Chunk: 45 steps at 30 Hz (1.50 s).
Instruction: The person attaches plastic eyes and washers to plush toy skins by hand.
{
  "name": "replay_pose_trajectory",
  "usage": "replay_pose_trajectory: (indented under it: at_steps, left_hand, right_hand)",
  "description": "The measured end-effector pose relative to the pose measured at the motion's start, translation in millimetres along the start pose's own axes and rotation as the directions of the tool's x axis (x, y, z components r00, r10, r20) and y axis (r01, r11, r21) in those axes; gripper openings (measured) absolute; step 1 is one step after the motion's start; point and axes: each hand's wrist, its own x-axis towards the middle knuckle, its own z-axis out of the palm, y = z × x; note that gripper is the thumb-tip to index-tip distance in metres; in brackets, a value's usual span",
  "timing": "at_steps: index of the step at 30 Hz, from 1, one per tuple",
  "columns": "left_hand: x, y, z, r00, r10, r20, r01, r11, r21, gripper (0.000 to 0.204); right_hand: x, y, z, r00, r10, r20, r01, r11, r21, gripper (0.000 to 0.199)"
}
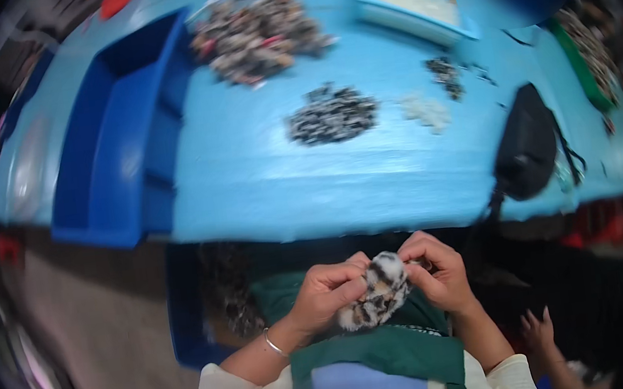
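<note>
A small furry plush piece (378,295), patched in white, black and tan, is held over my lap just in front of the table edge. My left hand (325,294) pinches its left side between thumb and fingers. On the other side, my right hand (444,270) grips its upper right edge, fingers bent and thumb pressed in. The plush piece's far side and some fingertips are hidden. My green apron (374,354) lies behind and below it.
A deep blue bin (107,142) stands at the table's left, near a furry pile (257,38). Small dark-and-white pieces (333,114), a light blue tray (466,26) of white bits and a black object (527,145) lie rightward. Another person's hand (538,330) shows lower right.
</note>
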Motion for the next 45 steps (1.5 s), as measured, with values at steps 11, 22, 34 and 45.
replay_pose_trajectory:
  at_steps: [11, 22, 34, 45]
  left_hand:
    - [-146.5, -31.6, -132.1, 0.667, 0.654, -0.358, 0.462, 0.014, 0.887, 0.013]
    - [-181.2, -94.9, -178.1, 0.58, 0.296, -0.759, 0.8, -0.028, 0.6, 0.039]
    - [-51.3, 33.4, -42.9, 0.881, 0.43, -0.197, -0.155, 0.655, 0.74, 0.024]
    - [40.2, -4.8, 31.1, 0.998, -0.009, -0.056, 0.0, 0.988, -0.151, 0.037]
  right_hand:
    - [242.9, -17.2, -19.9, 0.929, -0.371, 0.005, 0.345, 0.858, -0.382, 0.018]
    - [371.8, 53.7, 20.1, 0.971, -0.24, -0.006, 0.154, 0.642, -0.751, 0.032]
    - [219.1, -74.8, -32.6, 0.989, -0.124, 0.078, 0.082, 0.909, 0.408, 0.033]
    - [-8.5, 6.1, -16.3, 0.976, 0.213, 0.049, -0.201, 0.79, 0.58, 0.035]
